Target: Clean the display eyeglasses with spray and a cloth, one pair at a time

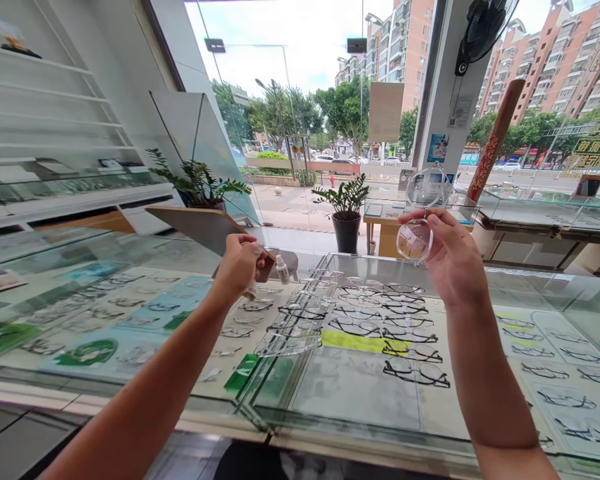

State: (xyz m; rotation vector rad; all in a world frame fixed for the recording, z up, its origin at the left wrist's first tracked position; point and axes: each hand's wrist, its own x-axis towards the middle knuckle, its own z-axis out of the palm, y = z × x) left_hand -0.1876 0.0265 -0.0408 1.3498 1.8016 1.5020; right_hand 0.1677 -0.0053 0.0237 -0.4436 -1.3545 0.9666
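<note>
My right hand (453,250) is raised over the counter, its thumb and fingers pinching a pair of clear-framed eyeglasses (414,241). The eyeglasses are turned on end, one rim above the other. Across from it, my left hand (237,267) is closed, with a small brown piece (266,267) at its fingers that looks like cloth; its exact kind is unclear. Just right of that hand is a small white spray bottle (283,269), upright and apart from the fingers. Rows of eyeglasses (360,327) lie below, between my forearms.
Glass display counters (350,407) run across the front, with more frames on both sides. A tilted board (193,230) stands behind my left hand. Farther back are a potted plant (347,220), a second plant (200,183), a low table (383,233) and large windows onto a street.
</note>
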